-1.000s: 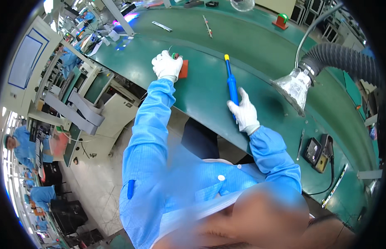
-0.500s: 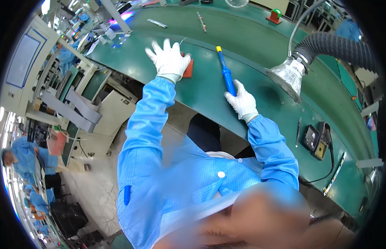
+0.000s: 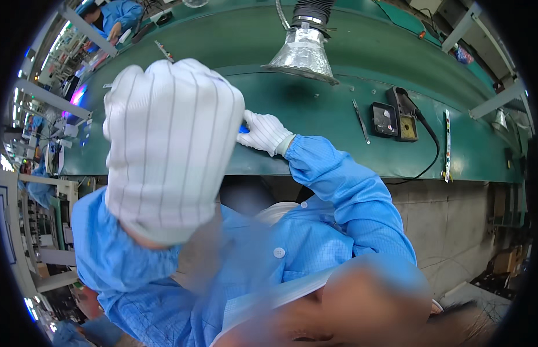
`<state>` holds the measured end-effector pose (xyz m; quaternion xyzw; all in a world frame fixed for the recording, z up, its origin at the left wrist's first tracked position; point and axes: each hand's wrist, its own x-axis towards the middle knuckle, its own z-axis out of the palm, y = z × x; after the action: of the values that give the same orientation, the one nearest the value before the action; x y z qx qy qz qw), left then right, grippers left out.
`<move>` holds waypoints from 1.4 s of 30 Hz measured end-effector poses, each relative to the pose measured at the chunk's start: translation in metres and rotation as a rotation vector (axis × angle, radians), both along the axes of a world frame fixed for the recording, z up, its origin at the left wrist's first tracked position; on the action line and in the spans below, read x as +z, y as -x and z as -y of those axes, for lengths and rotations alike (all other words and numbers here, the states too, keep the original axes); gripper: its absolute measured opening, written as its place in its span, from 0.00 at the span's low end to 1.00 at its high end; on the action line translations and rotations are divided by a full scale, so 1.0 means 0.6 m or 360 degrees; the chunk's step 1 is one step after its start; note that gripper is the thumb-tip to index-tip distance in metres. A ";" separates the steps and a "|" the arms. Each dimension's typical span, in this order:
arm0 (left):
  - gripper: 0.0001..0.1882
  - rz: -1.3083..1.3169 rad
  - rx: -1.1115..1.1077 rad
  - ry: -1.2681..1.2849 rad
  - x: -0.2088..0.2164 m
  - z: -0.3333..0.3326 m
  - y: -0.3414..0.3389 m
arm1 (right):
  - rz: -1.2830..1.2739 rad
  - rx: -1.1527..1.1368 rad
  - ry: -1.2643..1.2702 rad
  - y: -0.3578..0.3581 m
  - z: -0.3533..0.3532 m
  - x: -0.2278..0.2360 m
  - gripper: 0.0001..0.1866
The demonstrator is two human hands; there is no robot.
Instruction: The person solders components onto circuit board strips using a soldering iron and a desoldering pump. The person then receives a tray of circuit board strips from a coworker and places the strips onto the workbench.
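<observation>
Mostly hidden, the blue tool (image 3: 244,128) shows as a sliver at the right hand (image 3: 265,133), whose grip is closed on it near the worktop's (image 3: 324,115) front edge. The left hand (image 3: 173,141) is raised close to the camera, back outward; its palm side is out of sight, so I cannot tell whether its grip is open or closed. Beyond the right hand hangs a foil hood (image 3: 302,55) on a black hose (image 3: 313,11). Rightward lie tweezers (image 3: 361,122), a stand (image 3: 401,103) with a cable (image 3: 437,144), then a narrow strip (image 3: 447,144).

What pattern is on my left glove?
Your left glove is white with thin dark stripes, clearest in the head view.
</observation>
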<state>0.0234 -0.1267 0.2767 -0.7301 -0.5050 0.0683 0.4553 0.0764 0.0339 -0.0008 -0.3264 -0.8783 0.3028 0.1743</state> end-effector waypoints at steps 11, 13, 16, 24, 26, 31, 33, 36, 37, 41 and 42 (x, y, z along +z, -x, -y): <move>0.17 -0.0139 -0.0115 0.0383 0.018 0.018 -0.046 | -0.0410 0.0120 0.0227 -0.005 -0.008 -0.021 0.25; 0.18 -0.0218 -0.0180 0.0391 0.023 0.026 -0.043 | -0.0256 0.0072 0.0031 -0.003 -0.010 -0.021 0.26; 0.22 -0.0259 0.0025 0.0383 0.025 0.043 -0.037 | -0.0140 0.0028 0.0053 -0.009 -0.007 -0.013 0.28; 0.22 0.0387 0.0087 0.0701 0.016 0.107 0.000 | -0.0225 0.0037 0.0064 -0.019 0.001 -0.004 0.27; 0.25 0.0749 0.0161 0.0900 -0.056 0.100 0.026 | -0.0243 0.0032 0.0104 -0.019 0.000 -0.009 0.27; 0.30 0.1314 0.0558 0.1084 -0.290 0.089 0.116 | -0.0286 0.0032 0.0215 -0.012 0.002 -0.019 0.33; 0.29 0.1498 0.0623 0.0925 -0.355 0.106 0.133 | -0.0206 -0.0037 0.0188 -0.002 0.004 -0.021 0.34; 0.27 0.1698 0.0633 0.0759 -0.402 0.125 0.138 | -0.0065 -0.0148 0.0141 0.011 0.011 -0.019 0.34; 0.26 0.1697 0.0625 0.0765 -0.409 0.131 0.137 | 0.0051 -0.0212 0.0171 0.016 0.015 -0.017 0.33; 0.25 0.1602 0.0590 0.0794 -0.418 0.137 0.139 | 0.0101 -0.0139 -0.0332 0.021 0.036 -0.002 0.27; 0.25 0.1659 0.0547 0.0754 -0.419 0.135 0.142 | 0.0063 -0.0115 -0.0435 0.016 0.047 0.000 0.26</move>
<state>-0.0617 -0.2078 0.0252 -0.6569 -0.7437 -0.1157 -0.0453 0.0668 0.0055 -0.0009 -0.3369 -0.9023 0.1672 0.2105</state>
